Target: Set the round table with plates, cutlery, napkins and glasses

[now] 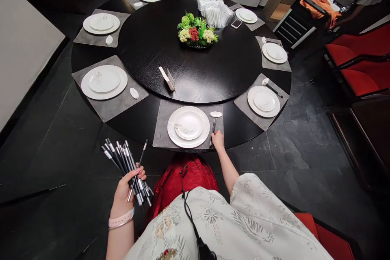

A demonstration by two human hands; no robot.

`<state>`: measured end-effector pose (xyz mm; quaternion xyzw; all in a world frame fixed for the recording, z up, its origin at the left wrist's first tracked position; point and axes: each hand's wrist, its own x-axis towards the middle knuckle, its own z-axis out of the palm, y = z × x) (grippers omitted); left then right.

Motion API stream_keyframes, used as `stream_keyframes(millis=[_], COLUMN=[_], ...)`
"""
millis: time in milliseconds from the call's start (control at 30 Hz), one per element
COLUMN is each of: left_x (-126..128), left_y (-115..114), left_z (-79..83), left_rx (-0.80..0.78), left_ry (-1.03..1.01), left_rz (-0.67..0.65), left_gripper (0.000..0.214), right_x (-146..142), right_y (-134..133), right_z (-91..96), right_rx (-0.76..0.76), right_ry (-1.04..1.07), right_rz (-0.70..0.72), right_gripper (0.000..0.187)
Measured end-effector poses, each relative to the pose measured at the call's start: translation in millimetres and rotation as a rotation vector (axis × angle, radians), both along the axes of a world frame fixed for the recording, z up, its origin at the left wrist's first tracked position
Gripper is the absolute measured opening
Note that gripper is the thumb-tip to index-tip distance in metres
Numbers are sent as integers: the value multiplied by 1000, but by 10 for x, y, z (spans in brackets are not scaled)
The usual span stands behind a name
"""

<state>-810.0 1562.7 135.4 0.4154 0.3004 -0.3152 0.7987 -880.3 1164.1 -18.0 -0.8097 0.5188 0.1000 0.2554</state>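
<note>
- Here, the left hand (126, 189) is at the lower left of the frame. It is closed tight around a bundle of thin black chopsticks with silver ends (123, 162), and the sticks fan out up and to the left.
- A pale pink wrist band (122, 219) sits just below that hand.
- The right hand (217, 139) is in the middle of the frame. It touches the near end of a pair of thin black chopsticks (213, 128). I cannot tell if the fingers pinch the pair or just rest on it.
- That pair lies on a flat grey place mat (161, 130), just right of a round white plate (188, 126). Its far tips lie on a small white oval rest (216, 114).
- The mat sits at the near edge of a big round black wooden table (143, 118).
- More grey mats with white plates ring the table. The plate at the right (263, 100) has another pair of dark chopsticks (273, 89) beside it.
- Near the top middle of the frame is a bunch of green, red and cream flowers (197, 31).
- Just behind the flowers are a clear plastic pack of white things (215, 12) and a flat phone (236, 23).
- Red padded chairs (362, 61) stand at the right of the frame.
</note>
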Motion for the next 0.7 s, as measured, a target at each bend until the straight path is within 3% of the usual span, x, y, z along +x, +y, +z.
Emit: stream_keyframes(millis=[200,367,567,700], left_x=[-61,-58,-55,-67], left_y=[-3,9,-28,-57], left_z=[21,28,61,95], left_rx=[39,56,54,73], left_ry=[3,3,-4,1], left_rz=[13,23,18,5], left_gripper=[21,22,22,22], right_x=[22,-53,172,249], right_y=[78,-11,-190,-131], right_z=[-24,25,56,71], right_rx=[12,-9,-50,-54], right_ry=[43,24,23,52], right_rz=[27,81,130,137], right_gripper=[24,22,23,24])
